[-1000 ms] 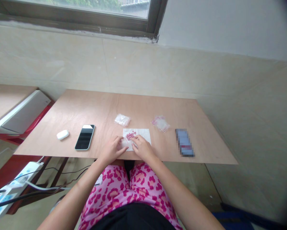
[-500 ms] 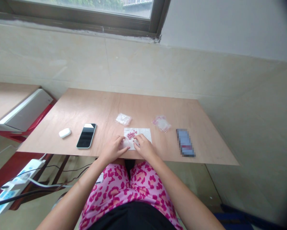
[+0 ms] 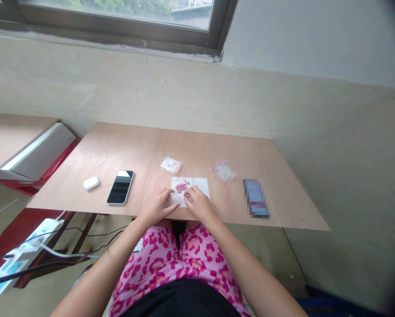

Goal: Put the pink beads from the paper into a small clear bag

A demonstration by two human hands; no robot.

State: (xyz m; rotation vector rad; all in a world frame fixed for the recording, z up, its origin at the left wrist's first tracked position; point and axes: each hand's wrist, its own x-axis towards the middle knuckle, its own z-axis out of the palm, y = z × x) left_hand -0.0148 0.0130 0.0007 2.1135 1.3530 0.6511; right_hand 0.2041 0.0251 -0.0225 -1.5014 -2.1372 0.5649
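A white sheet of paper [image 3: 202, 185] lies near the front edge of the table, with a cluster of small pink-red beads [image 3: 182, 187] on it. My left hand [image 3: 160, 205] rests at the paper's left side, thumb and forefinger curved around a thin reddish string [image 3: 177, 194] that bends between them. On the paper's right half, the fingertips of my right hand [image 3: 197, 201] are pinched together just below the beads. Whatever they hold is too small to make out.
Behind the paper lie two piles of clear plastic bags [image 3: 171, 164], [image 3: 223, 171]. A phone [image 3: 120, 187] and a white earbud case [image 3: 91, 183] are on the left, another phone [image 3: 256, 198] on the right. A power strip [image 3: 25, 255] with cables sits below the table's left edge.
The whole view has shifted slightly. Both hands keep nearly the same pose over the paper, and the right fingertips have moved only a little.
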